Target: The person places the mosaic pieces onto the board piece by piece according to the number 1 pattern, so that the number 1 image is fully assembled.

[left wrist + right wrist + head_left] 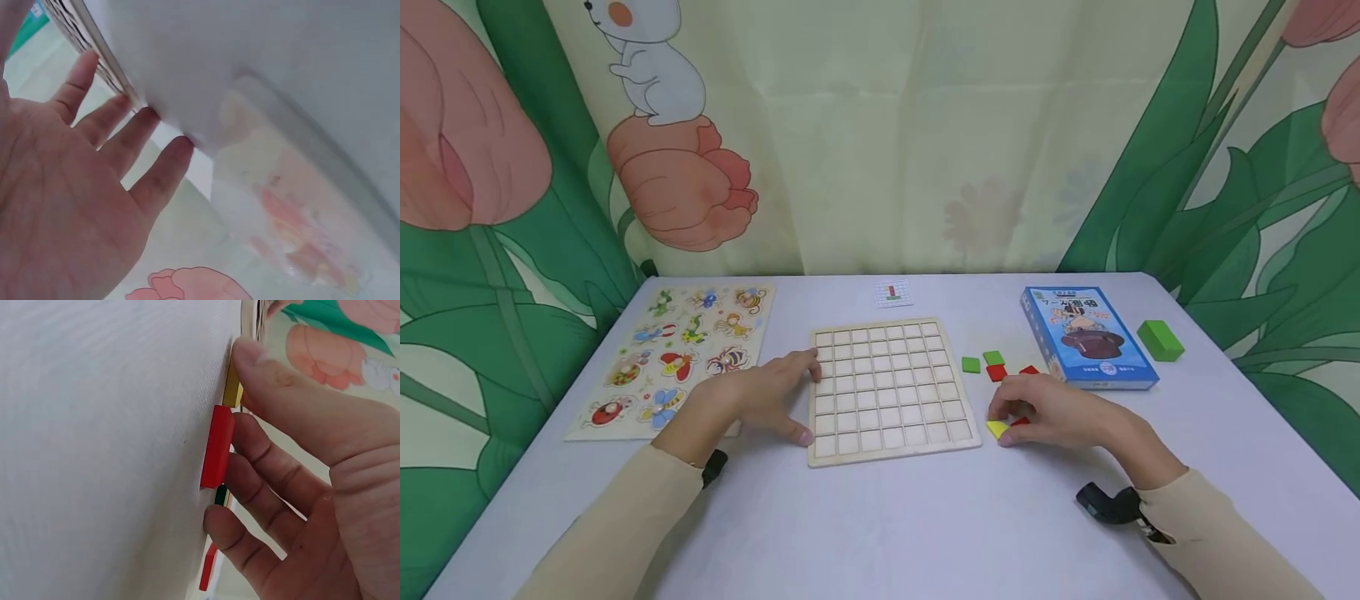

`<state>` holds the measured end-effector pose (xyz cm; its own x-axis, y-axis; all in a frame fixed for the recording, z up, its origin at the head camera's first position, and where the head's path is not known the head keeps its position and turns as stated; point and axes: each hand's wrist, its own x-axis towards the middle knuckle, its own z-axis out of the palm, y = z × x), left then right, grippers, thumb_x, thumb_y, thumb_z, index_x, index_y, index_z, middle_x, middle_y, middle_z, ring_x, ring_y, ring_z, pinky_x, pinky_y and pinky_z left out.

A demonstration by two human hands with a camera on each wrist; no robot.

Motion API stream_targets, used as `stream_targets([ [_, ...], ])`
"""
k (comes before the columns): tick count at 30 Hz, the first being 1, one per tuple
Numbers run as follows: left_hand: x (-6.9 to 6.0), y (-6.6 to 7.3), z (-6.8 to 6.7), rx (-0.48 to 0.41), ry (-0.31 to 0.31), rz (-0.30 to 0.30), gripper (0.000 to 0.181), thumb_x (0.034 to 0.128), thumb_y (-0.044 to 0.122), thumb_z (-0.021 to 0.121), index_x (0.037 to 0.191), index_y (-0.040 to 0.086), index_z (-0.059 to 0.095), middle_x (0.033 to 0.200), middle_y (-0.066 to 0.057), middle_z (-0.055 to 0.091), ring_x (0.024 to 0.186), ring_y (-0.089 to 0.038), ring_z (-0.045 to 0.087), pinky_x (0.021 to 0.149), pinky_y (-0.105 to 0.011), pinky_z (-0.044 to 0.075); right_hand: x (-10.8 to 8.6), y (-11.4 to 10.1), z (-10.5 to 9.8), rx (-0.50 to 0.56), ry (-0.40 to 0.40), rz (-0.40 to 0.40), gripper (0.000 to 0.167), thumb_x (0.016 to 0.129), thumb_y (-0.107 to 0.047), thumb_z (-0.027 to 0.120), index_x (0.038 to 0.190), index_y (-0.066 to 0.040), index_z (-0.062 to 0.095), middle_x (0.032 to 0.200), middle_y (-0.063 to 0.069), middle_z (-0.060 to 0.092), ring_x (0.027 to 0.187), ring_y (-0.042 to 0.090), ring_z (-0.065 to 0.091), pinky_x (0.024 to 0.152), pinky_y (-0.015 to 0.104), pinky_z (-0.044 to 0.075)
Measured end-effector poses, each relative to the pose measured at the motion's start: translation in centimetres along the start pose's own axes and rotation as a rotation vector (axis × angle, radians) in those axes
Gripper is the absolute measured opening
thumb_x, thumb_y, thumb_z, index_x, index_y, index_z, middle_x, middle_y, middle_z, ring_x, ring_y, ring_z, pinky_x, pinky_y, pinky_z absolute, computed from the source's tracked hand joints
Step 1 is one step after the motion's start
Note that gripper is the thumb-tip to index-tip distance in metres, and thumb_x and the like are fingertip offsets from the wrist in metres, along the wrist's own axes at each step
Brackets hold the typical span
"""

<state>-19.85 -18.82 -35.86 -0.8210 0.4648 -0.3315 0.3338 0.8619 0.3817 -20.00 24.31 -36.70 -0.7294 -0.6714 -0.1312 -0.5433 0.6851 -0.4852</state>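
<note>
A light wooden grid board [891, 392] lies flat in the middle of the table. Along its left edge rests my left hand [763, 396], fingers and thumb spread and fairly straight. My right hand [1063, 412] is just right of the board, with thumb and fingertips pinching a small yellow tile [997, 428] on the tabletop. Close beside that tile is a red tile [217, 447], partly hidden by the fingers in the head view. Beyond the hand lie two green tiles [971, 365], a red tile [996, 372] and another, partly covered red one [1029, 370].
A blue box [1090, 337] lies at the right, with a green block [1161, 341] beside it. Behind the board is a small pattern card [892, 292]. A sheet of insect and animal pictures [688, 350] lies at the left, partly under the left arm. A printed curtain [925, 142] hangs behind.
</note>
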Motion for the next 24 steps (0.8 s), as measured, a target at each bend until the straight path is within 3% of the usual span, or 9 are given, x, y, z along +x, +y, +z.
stream_targets([
  [10,0.4,0.2,-0.4,0.025,-0.026,-0.029,0.079,0.0757,0.052,0.089,0.131,0.020,0.043,0.167,-0.015,0.024,0.154,-0.036,0.026,0.120,-0.055,0.028,0.1,0.0,-0.1,0.011,0.012,-0.008,0.018,0.090,-0.029,0.080,0.104,-0.030,0.068,0.098,-0.016,0.065,0.092,0.009,0.058,0.084,0.028,0.053],
  [16,0.5,0.0,-0.2,0.035,-0.019,-0.024,0.081,0.0744,0.053,0.089,0.131,0.019,0.042,0.160,-0.015,0.036,0.148,-0.032,0.035,0.118,-0.053,0.031,0.1,-0.2,-0.4,0.067,0.026,0.009,0.018,0.094,-0.030,0.077,0.108,-0.031,0.066,0.101,-0.013,0.066,0.097,0.014,0.060,0.083,0.027,0.053],
  [24,0.4,0.2,-0.1,0.042,-0.016,-0.030,0.096,0.0731,0.056,0.089,0.143,0.018,0.036,0.160,-0.016,0.037,0.147,-0.032,0.036,0.117,-0.054,0.033,0.4,-0.5,-1.2,0.131,0.063,-0.037,0.021,0.095,-0.023,0.076,0.112,-0.028,0.065,0.104,-0.011,0.067,0.098,0.013,0.062,0.089,0.033,0.053],
])
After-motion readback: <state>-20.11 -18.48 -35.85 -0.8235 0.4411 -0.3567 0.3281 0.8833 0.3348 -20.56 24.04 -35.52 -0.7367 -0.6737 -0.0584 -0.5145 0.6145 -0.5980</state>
